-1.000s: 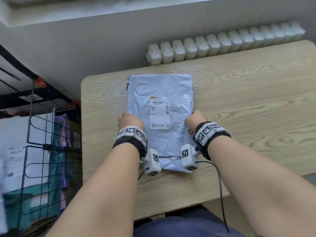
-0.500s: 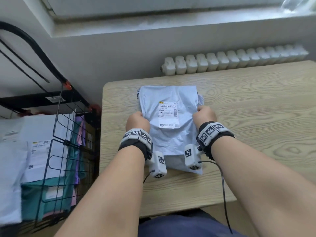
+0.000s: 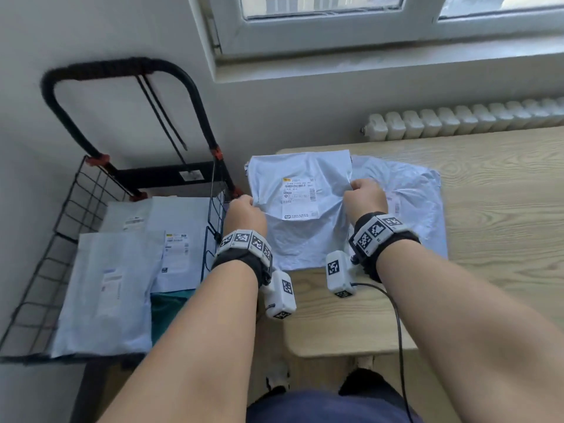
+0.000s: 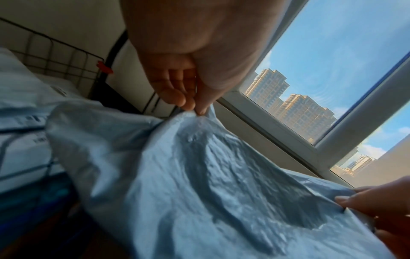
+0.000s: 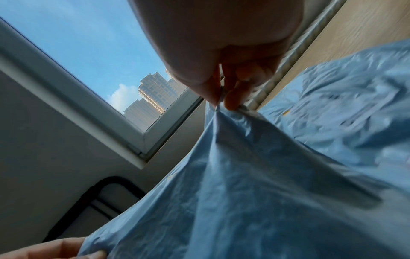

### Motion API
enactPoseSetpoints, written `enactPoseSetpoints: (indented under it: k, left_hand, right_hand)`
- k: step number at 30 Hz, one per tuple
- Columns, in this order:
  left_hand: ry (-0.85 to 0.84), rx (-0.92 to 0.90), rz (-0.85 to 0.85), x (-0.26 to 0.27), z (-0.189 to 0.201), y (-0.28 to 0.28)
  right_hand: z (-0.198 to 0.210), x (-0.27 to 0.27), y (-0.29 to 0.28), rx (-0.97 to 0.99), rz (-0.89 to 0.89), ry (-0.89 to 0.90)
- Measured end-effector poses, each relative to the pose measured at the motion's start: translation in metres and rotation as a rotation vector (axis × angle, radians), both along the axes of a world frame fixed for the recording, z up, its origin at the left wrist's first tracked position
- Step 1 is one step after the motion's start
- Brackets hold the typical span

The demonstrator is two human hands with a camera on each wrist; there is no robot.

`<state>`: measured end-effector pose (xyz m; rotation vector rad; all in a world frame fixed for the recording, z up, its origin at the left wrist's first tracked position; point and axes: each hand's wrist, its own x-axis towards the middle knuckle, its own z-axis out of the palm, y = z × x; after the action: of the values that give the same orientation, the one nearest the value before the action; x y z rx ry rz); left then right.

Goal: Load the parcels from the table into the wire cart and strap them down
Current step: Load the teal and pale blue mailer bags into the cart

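Hanging between both grips in the head view, the labelled parcel [image 3: 300, 209] spans from left hand [image 3: 245, 213] at 9 o'clock to right hand [image 3: 364, 198] at 3, above the counter [image 3: 503, 184]. Left wrist view: fingertips [image 4: 188, 105] pinch its edge. Right wrist view: fingers [image 5: 233, 101] pinch likewise.

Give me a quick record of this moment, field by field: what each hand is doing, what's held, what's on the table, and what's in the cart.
held item: pale blue plastic mailer bag with white shipping label, lifted off the table
left hand: pinches the bag's left edge
right hand: pinches the bag's right edge
table: light wooden table, another pale blue mailer bag still lying on it
cart: black wire cart left of the table, holding several pale mailer parcels
strapping: not yet done
background: white radiator, window
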<state>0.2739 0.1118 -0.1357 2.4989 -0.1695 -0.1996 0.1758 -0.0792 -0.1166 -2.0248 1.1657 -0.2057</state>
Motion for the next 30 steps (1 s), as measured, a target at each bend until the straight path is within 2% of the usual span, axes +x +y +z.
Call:
enactPoseSetpoints:
  k: [5,9,13,20,24,30]
  left_hand:
    - [-0.042,0.035,0.102,0.014,0.010,0.082]
    - [-0.069,0.040,0.207,0.018,0.011,0.135]
    - [-0.034,0.038,0.334,0.014,0.010,0.180]
    - [0.035,-0.023,0.468,0.016,-0.012,0.244]
    - [0.082,-0.016,0.455,0.034,-0.021,0.272]
    - [0.159,0.051,0.356,0.076,-0.041,0.315]
  right_hand:
    - [0.000,0.031,0.075,0.017,0.084,-0.051]
    - [0.005,0.056,0.119,0.012,0.218,-0.072]
    - [0.003,0.077,0.155,0.037,0.337,-0.117]
    - [-0.014,0.095,0.214,0.101,0.406,-0.038]
    - [-0.029,0.112,0.239,0.141,0.402,-0.009]
    - [-0.052,0.143,0.283,0.202,0.305,0.069]
